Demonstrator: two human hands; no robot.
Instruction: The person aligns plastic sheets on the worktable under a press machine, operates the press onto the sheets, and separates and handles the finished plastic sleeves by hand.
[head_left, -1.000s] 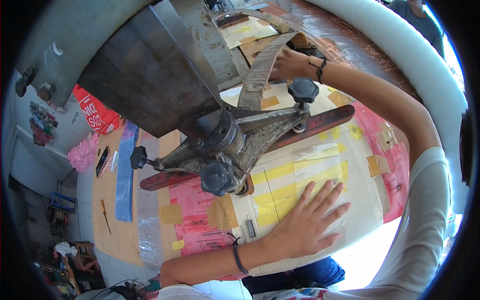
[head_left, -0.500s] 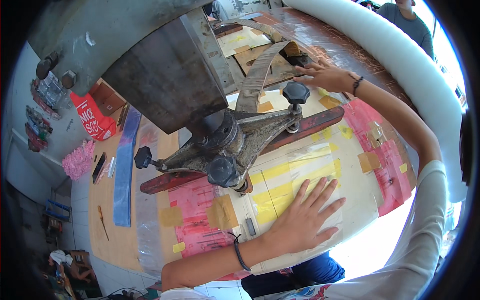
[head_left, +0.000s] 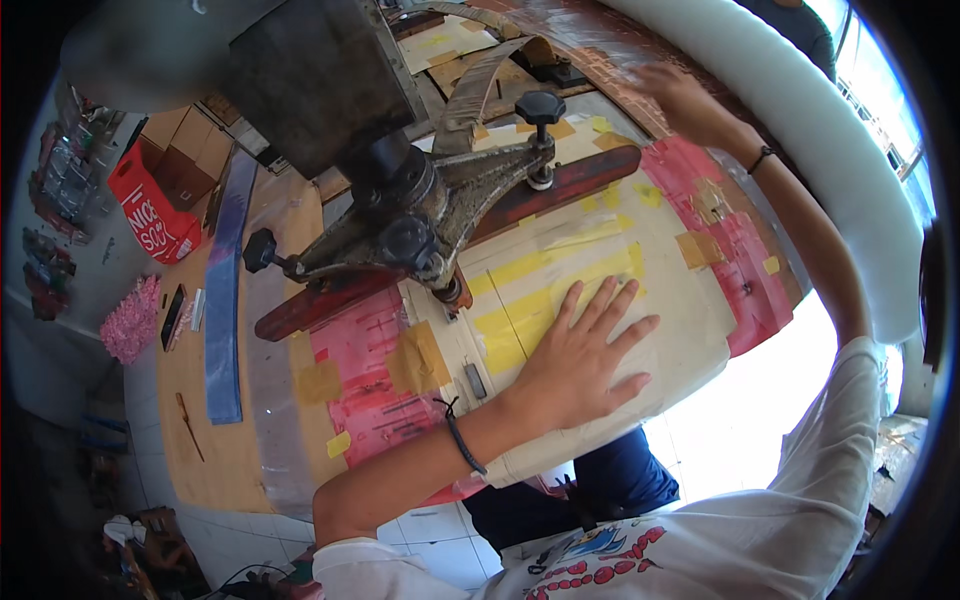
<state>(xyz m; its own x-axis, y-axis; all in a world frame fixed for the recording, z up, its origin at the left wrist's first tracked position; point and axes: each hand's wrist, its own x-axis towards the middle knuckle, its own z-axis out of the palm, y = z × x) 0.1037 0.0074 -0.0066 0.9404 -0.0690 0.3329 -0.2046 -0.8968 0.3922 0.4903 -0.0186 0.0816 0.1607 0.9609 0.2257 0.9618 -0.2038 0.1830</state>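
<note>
My left hand (head_left: pixel 580 365) lies flat with its fingers spread on a cream panel (head_left: pixel 680 330) patched with yellow tape. My right hand (head_left: pixel 690 105) is raised past the panel's far right corner, over a copper-brown surface (head_left: pixel 615 50). Motion smears its fingers, but they look stretched out and nothing shows in them. Beyond my left hand stands a worn metal bracket (head_left: pixel 480 190) with black knobs (head_left: pixel 541 107). It carries a long dark-red bar (head_left: pixel 590 190) that crosses above the panel. Pink-red taped strips (head_left: pixel 745 280) run along the panel's sides.
A heavy metal column (head_left: pixel 310 90) overhangs the bracket. A curved fabric-like strap (head_left: pixel 475 95) rises behind it. At left are a blue strip (head_left: pixel 230 300), a screwdriver-like tool (head_left: pixel 188 425), a phone-like object (head_left: pixel 173 317) and a red bag (head_left: pixel 150 210). A thick white roll (head_left: pixel 840 130) borders the right; a person (head_left: pixel 800 30) stands beyond.
My right hand has lifted away from the dark block at the strap's end and swung right. My left hand stays flat on the panel. The whole view has shifted slightly.
</note>
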